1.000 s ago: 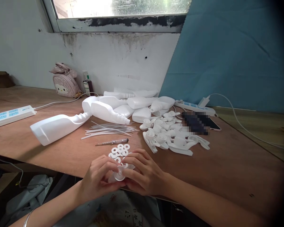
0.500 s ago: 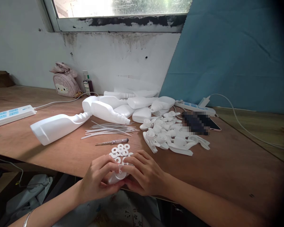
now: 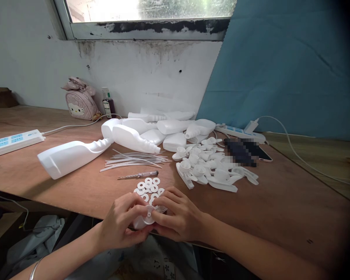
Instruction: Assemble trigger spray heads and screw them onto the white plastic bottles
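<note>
Where the grips meet, the left hand [image 3: 125,219] and the right hand [image 3: 176,216] have their fingers closed round a white plastic part with a round, dished end [image 3: 149,217], located between them at the near edge of the brown wooden table [image 3: 280,217]. Flat white rings [image 3: 146,190] lie just beyond the grip; farther out, a clear-handled screwdriver [image 3: 140,175]. Curved white plastic pieces [image 3: 221,175] are heaped beyond, to the right.
</note>
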Tool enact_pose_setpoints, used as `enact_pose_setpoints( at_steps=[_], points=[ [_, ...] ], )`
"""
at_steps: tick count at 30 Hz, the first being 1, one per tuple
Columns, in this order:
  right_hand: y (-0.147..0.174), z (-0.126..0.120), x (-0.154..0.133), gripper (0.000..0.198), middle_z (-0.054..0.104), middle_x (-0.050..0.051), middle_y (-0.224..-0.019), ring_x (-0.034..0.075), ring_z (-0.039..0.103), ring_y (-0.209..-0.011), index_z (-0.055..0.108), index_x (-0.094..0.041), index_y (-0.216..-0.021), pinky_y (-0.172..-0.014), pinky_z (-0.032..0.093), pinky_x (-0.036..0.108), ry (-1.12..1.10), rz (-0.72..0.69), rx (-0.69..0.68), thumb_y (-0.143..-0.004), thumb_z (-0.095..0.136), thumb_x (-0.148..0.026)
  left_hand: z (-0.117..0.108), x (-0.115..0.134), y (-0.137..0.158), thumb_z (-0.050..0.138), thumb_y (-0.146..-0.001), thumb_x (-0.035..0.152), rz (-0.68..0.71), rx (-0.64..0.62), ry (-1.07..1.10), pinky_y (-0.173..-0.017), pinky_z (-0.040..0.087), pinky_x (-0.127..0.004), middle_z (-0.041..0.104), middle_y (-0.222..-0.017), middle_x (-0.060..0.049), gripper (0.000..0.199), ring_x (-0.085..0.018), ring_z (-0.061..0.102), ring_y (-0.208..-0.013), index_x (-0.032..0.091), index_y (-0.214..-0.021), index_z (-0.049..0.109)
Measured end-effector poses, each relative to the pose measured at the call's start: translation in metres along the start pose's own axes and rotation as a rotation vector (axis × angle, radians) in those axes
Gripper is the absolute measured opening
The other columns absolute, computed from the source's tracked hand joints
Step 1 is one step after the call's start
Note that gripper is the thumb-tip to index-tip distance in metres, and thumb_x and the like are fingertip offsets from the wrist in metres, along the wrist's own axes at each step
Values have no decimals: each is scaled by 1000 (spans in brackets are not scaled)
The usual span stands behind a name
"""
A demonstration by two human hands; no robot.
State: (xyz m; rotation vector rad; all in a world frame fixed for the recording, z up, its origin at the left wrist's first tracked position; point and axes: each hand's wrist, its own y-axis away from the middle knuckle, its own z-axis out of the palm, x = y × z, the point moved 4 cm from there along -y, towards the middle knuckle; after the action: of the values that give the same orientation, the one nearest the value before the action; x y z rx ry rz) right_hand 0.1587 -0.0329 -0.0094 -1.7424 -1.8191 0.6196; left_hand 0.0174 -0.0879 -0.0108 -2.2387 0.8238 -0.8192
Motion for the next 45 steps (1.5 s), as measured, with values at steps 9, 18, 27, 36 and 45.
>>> enact_pose_setpoints(
  at_steps=[9, 18, 27, 36, 45],
  points=[
    [-1, 1, 4, 21, 58, 6, -87, 14, 50, -76, 54, -17, -102, -72, 41, 30, -162, 63, -14, -83, 53, -26, 0, 0, 1, 60, -74, 17, 3, -9, 3, -55, 44, -22, 57, -78, -5, 21, -12, 51, -62, 18, -94, 56],
    [1, -7, 21, 27, 58, 7, -92, 17, 54, -86, 44, -18, -107, -77, 45, 32, -473, 304, 67, -81, 51, -22, 2, -6, 7, 61, -70, 17, -7, 36, 35, -58, 44, -24, 58, -79, -6, 31, -14, 54, -65, 17, -97, 46],
    [6, 11, 54, 35, 46, 8, -129, 21, 39, -122, 41, -22, -123, -101, 35, 41, -241, 612, -115, -89, 44, -26, 1, 0, 4, 59, -75, 16, 103, 13, 6, -63, 44, -28, 61, -86, -8, 25, -16, 55, -72, 18, -97, 48],
    [13, 21, 57, 34, 44, 7, -133, 22, 36, -125, 44, -21, -123, -102, 34, 44, -218, 658, -266, -91, 41, -32, 1, 4, 2, 57, -74, 10, 170, -19, -54, -62, 42, -30, 59, -90, -9, 16, -17, 53, -73, 17, -88, 52],
    [7, 7, 53, 19, 58, 6, -105, 18, 55, -100, 49, -21, -107, -88, 46, 36, -316, 669, -13, -90, 42, -24, 2, 2, 2, 54, -76, 9, 129, -38, -83, -63, 41, -30, 57, -92, -10, 16, -17, 51, -76, 18, -88, 54]
  ],
)
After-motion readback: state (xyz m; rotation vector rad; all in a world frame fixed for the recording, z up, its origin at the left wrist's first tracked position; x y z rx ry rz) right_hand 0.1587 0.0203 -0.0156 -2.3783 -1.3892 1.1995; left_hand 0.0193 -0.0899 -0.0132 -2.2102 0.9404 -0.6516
